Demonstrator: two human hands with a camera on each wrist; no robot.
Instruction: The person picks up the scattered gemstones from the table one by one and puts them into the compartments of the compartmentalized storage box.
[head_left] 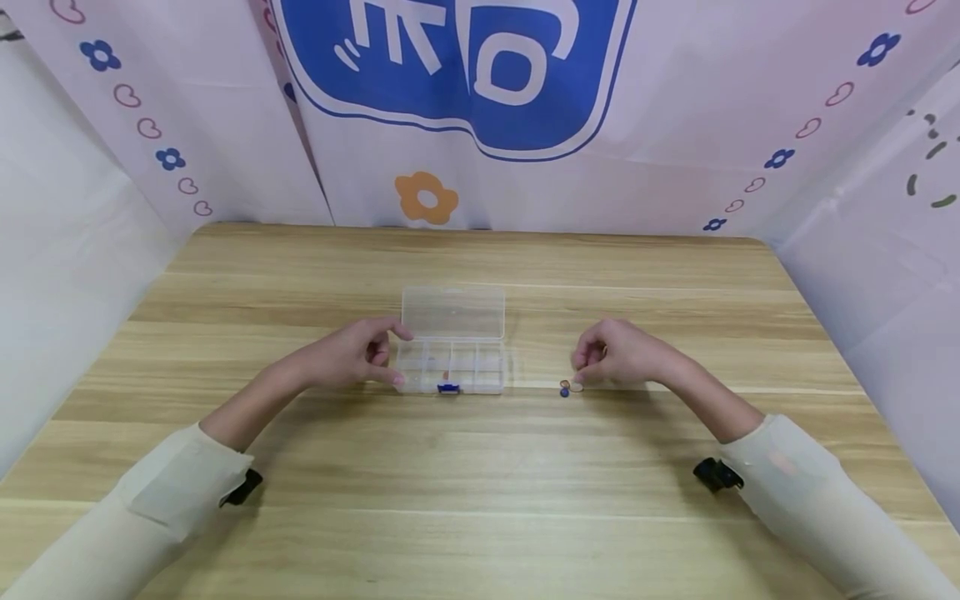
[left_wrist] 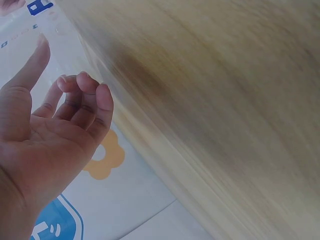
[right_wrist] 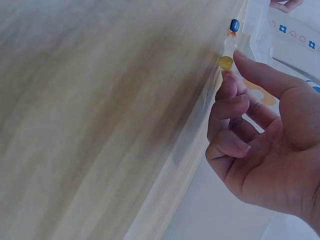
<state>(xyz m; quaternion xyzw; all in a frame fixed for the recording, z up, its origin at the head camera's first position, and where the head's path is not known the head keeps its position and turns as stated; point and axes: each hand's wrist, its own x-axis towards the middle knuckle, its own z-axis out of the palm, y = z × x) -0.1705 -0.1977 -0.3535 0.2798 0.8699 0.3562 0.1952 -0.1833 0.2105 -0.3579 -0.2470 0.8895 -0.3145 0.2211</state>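
Observation:
A clear plastic compartment box [head_left: 487,379] with a blue latch [head_left: 448,388] lies on the table, its clear lid [head_left: 453,312] folded back. My left hand [head_left: 356,354] grips the box's left end, index finger at the back corner and thumb at the front one. In the left wrist view the other fingers [left_wrist: 85,100] are curled. My right hand [head_left: 618,354] is right of the box, low over the table. Its thumb and index finger pinch a small yellow see-through gel pill [right_wrist: 226,63]. Beside it lie a blue pill [head_left: 565,392] and a small orange-brown piece [head_left: 565,383].
The wooden table [head_left: 480,517] stretches out in front and to both sides. A small reddish piece [head_left: 446,375] shows inside the box near the latch. Behind the table hangs a white printed cloth [head_left: 360,175] with a blue sign and an orange flower.

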